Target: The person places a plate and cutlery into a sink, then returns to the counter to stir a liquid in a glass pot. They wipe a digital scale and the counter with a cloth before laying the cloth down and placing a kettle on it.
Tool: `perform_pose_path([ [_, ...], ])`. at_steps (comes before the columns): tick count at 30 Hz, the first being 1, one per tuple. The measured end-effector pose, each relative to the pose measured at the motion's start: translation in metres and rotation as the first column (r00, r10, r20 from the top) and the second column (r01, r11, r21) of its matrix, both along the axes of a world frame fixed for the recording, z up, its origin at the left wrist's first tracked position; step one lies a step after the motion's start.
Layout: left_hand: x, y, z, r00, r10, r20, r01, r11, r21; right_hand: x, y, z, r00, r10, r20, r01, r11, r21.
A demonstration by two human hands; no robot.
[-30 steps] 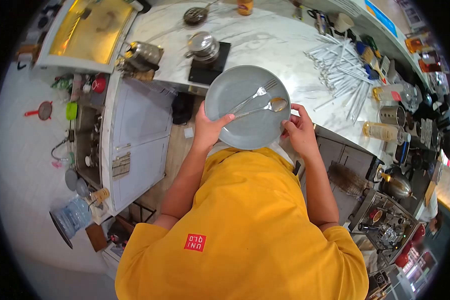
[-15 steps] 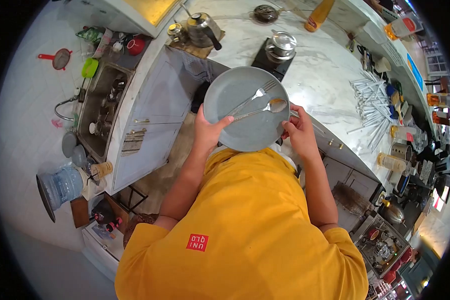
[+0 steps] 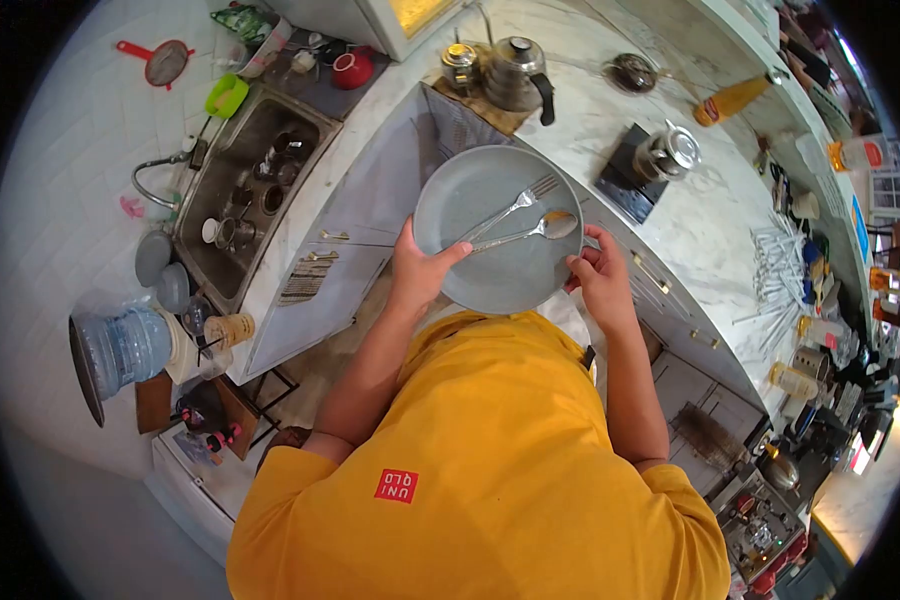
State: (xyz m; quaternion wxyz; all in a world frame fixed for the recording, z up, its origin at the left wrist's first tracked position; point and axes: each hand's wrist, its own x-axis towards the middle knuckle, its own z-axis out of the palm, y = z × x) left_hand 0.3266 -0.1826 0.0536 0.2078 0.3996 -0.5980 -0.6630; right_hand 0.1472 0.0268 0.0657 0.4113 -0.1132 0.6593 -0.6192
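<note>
Between my two hands is a round grey plate (image 3: 490,278), held level in front of my yellow shirt. A fork (image 3: 515,205) and a spoon (image 3: 555,224) lie side by side on it, handles pointing left. My left hand (image 3: 420,262) grips the plate's left rim, its thumb pressed over the ends of the cutlery handles. On the right rim, my right hand (image 3: 600,270) pinches the edge with the thumb on top. The fingers under the plate are partly hidden.
To the left is a sink (image 3: 195,240) with cups and glasses in it. Ahead, the marble counter (image 3: 590,110) carries a gooseneck kettle (image 3: 515,75), a glass pot (image 3: 667,152) on a black scale (image 3: 620,185), and an orange bottle (image 3: 735,100). Many wrapped straws (image 3: 778,280) lie at right.
My view has turned left, so the sink, kettle and counter items appear farther right. The plate stays in both hands with the fork and spoon still on it.
</note>
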Motion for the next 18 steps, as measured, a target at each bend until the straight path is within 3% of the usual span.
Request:
perform_pose_path([
  [10, 0.0, -0.056, 0.008, 0.987, 0.161, 0.02, -0.162, 0.985, 0.067, -0.024, -0.086, -0.01, 0.99, 0.136, 0.02, -0.136, 0.991, -0.011],
  [13, -0.006, -0.074, 0.016, 0.971, 0.203, 0.125, -0.206, 0.979, 0.007, -0.039, -0.118, -0.009, 0.983, 0.182, 0.039, -0.182, 0.983, -0.005],
  [18, -0.014, -0.109, 0.022, 0.951, 0.299, 0.077, -0.295, 0.954, -0.054, -0.064, -0.171, -0.001, 0.95, 0.307, 0.048, -0.307, 0.952, -0.019],
])
